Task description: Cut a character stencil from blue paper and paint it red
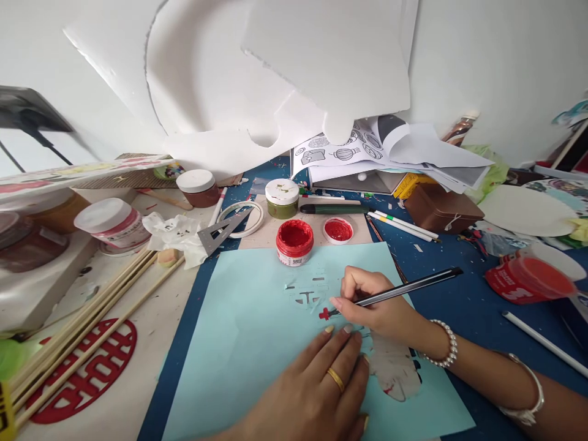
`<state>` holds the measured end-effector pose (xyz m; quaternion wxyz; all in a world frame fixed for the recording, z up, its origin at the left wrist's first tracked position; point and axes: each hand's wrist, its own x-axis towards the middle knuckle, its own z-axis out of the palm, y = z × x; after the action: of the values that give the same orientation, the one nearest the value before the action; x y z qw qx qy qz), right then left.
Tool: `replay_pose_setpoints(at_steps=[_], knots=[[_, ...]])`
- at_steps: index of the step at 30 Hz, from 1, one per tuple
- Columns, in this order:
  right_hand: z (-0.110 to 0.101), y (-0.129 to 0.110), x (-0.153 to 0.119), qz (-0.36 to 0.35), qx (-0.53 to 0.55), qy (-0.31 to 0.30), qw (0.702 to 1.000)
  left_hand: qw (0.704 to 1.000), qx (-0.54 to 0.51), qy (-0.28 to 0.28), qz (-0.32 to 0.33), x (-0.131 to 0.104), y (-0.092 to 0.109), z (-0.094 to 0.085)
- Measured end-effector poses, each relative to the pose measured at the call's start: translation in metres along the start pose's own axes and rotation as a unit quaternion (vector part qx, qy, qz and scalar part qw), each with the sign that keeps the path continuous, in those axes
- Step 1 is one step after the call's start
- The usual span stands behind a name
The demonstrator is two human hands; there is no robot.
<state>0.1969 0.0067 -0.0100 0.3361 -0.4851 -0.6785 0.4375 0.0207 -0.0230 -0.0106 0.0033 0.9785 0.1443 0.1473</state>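
Head view places the slim black paintbrush (413, 285) over the light-blue sheet (229, 343), pinched near its bristle end between the thumb and fingers of the right hand (372, 300). Its tip meets a small red patch (324, 314), and the handle slants up to the right. The left hand (316, 380) grips nothing; it lies palm down with its fingers spread on the sheet, just below the patch.

The paintbrush should be light, stiff and smooth along the handle, so a hold low down, close to the bristles, ought to steer best; the bristles look soft and would splay under pressure. The sheet seems thin and bendy, and the narrow strips between its cut-outs (307, 298) would likely tear or lift easily. It is best taken by its broad plain margin. Beyond its far edge, the uncapped red paint jar (294, 256) looks sturdy but could smear fingers at the rim.
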Motion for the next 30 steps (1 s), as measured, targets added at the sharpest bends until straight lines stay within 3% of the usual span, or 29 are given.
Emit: replay_pose_setpoints(at_steps=[30], knots=[[-0.0002, -0.0011, 0.0013, -0.022, 0.003, 0.004, 1.000, 0.997, -0.046, -0.057, -0.020, 0.0011, 0.0019, -0.0048]])
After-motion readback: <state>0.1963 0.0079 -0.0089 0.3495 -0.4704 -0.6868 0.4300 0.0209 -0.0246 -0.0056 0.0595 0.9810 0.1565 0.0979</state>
